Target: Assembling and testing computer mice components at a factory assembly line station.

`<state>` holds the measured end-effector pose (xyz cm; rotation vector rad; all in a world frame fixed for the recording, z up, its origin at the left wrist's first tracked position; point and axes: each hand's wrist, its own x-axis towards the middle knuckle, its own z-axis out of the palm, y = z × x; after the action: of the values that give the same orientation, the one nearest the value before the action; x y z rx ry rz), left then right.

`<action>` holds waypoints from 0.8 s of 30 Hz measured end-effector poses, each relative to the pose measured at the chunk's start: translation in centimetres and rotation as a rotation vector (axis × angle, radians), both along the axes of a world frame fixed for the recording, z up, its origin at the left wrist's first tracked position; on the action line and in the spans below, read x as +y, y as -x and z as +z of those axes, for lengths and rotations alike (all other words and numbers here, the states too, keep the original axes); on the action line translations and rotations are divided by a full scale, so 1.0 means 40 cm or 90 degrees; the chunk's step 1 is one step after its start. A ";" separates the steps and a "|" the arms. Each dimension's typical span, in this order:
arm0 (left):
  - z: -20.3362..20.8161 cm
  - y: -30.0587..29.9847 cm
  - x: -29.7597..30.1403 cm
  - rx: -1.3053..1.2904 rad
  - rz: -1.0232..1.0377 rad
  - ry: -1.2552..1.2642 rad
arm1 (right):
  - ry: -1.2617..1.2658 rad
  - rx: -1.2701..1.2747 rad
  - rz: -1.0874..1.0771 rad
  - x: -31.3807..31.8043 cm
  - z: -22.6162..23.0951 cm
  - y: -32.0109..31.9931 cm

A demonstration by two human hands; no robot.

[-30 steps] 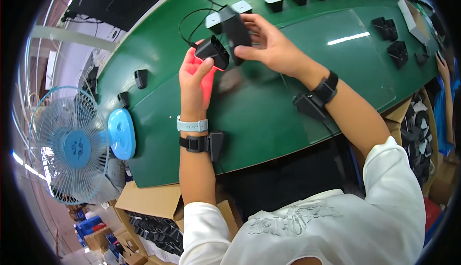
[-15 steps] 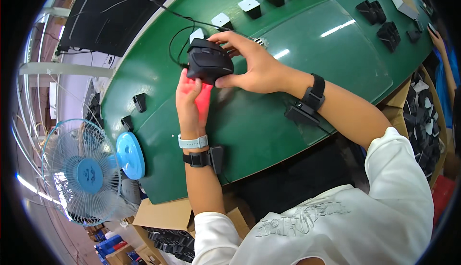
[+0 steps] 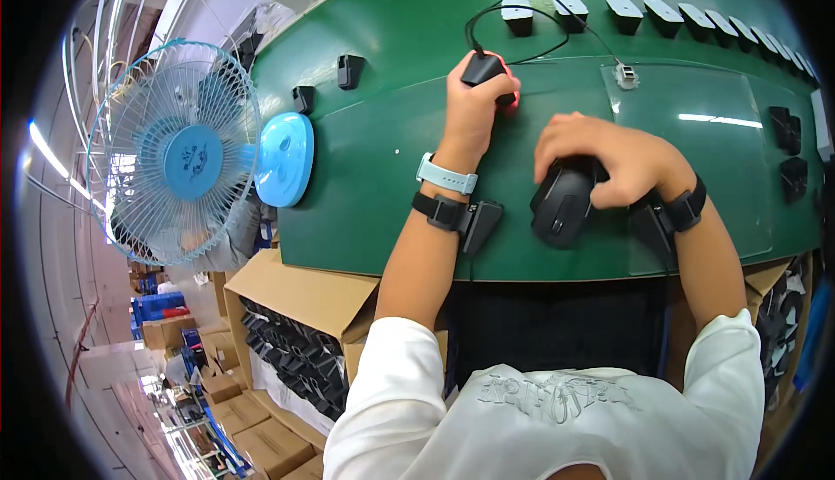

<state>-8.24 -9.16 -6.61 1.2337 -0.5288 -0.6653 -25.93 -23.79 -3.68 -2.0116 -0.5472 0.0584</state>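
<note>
My left hand is closed around a small black corded device, and red light glows on the fingers beside it. A black cable runs from this device toward the far side. My right hand curves over the back end of a black computer mouse, its thumb at the mouse's side. The mouse is low over the green table, near the front edge; whether it touches the surface I cannot tell. Both wrists wear black straps with small black boxes, and the left also has a pale watch band.
Several black blocks with white tops line the far side. A metal-ended connector lies near a clear sheet. Small black parts sit left and right. A blue fan stands left, above a cardboard box of black parts.
Both hands held the black mouse together, with red light on the left palm. Now they are apart: the mouse is nearer me under the right hand, and the left grips the corded device. The view has turned.
</note>
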 end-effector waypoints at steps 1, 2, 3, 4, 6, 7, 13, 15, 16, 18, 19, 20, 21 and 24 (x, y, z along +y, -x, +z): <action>-0.003 0.002 0.001 -0.027 -0.010 -0.025 | -0.041 -0.007 -0.040 -0.006 -0.003 -0.006; -0.003 0.009 -0.003 -0.026 -0.008 -0.024 | -0.050 -0.067 -0.116 -0.012 -0.011 -0.010; -0.003 0.014 -0.007 -0.074 -0.037 -0.032 | -0.075 -0.065 -0.193 -0.012 -0.019 -0.012; -0.003 0.022 -0.013 -0.123 -0.066 -0.041 | -0.099 -0.062 -0.270 -0.012 -0.026 -0.013; -0.013 0.021 -0.014 -0.216 -0.049 -0.073 | -0.180 -0.082 -0.349 -0.001 -0.039 -0.028; -0.018 0.022 -0.013 -0.282 -0.051 -0.081 | -0.201 -0.079 -0.389 0.005 -0.043 -0.032; -0.010 0.067 -0.036 -0.426 -0.038 -0.021 | -0.219 -0.114 -0.481 0.029 -0.067 -0.055; -0.014 0.075 -0.037 -0.498 -0.048 -0.046 | -0.207 -0.122 -0.496 0.024 -0.087 -0.062; -0.013 0.081 -0.044 -0.531 -0.044 -0.048 | -0.264 -0.088 -0.515 0.022 -0.095 -0.062; -0.004 0.090 -0.050 -0.538 -0.040 -0.060 | -0.265 -0.090 -0.559 0.013 -0.094 -0.064; -0.001 0.095 -0.054 -0.554 -0.019 -0.069 | -0.177 -0.096 -0.598 0.010 -0.085 -0.060; 0.000 0.097 -0.049 -0.570 0.005 -0.082 | -0.183 -0.100 -0.585 0.016 -0.083 -0.064; 0.004 0.094 -0.044 -0.599 0.021 -0.114 | -0.144 -0.096 -0.635 0.021 -0.082 -0.070; 0.012 0.078 -0.037 -0.618 0.094 -0.134 | -0.307 -0.103 -0.655 -0.039 -0.127 -0.079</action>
<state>-11.38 -10.64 -6.13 1.7520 -1.1662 0.0572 -22.78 -25.35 -8.75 -1.6111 0.3955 -0.7864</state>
